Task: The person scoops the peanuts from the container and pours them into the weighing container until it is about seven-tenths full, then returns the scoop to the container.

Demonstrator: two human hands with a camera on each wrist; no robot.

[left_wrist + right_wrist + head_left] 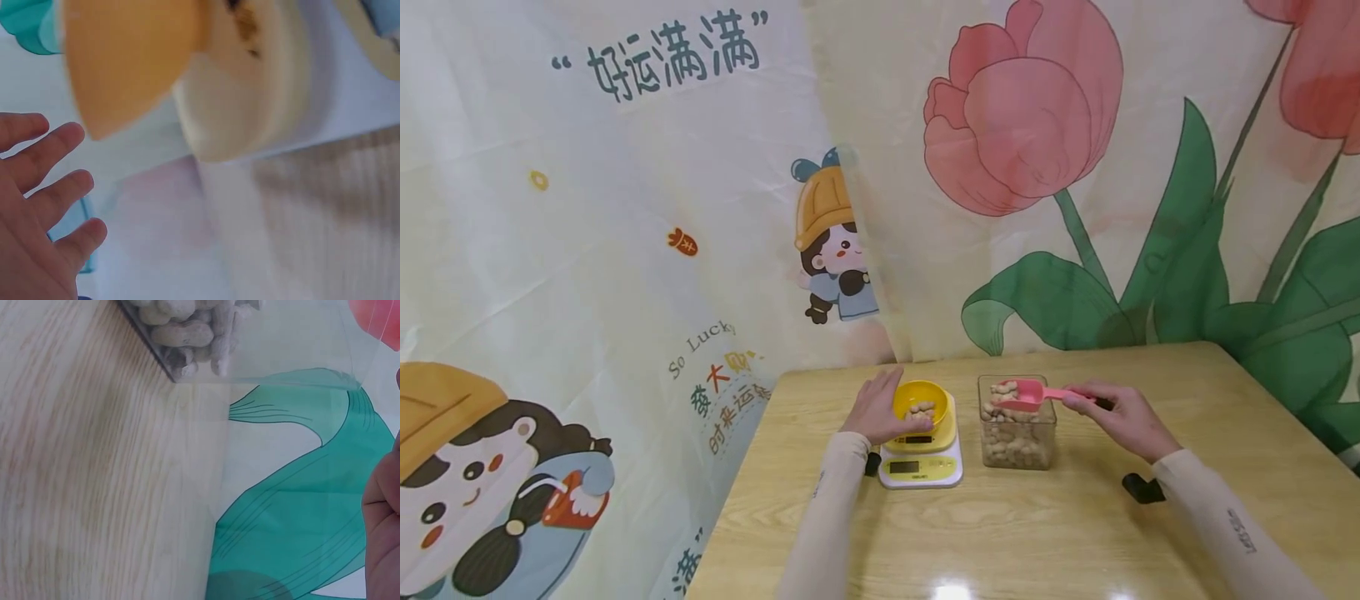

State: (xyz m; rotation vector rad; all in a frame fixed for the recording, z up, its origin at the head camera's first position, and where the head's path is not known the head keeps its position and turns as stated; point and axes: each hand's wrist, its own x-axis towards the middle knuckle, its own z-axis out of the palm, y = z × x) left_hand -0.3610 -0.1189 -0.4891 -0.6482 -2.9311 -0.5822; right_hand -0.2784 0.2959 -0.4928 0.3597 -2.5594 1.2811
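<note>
A yellow bowl (917, 392) with several peanuts (921, 410) in it stands on a white and yellow kitchen scale (922, 472). My left hand (874, 410) is at the bowl's left side, its fingers spread and fairly straight. In the left wrist view, the fingertips are apart from the orange-looking bowl (128, 56). My right hand (1126, 417) grips the handle of a pink scoop (1028, 396), which carries peanuts over a clear square container (1048, 437). More peanuts (182, 334) fill that container, seen through its wall in the right wrist view.
The wooden table (1000, 533) has its back edge against a printed cloth (895, 250) with tulips and cartoon figures. Black wrist-camera parts (1142, 488) show near the right wrist. The container stands just right of the scale.
</note>
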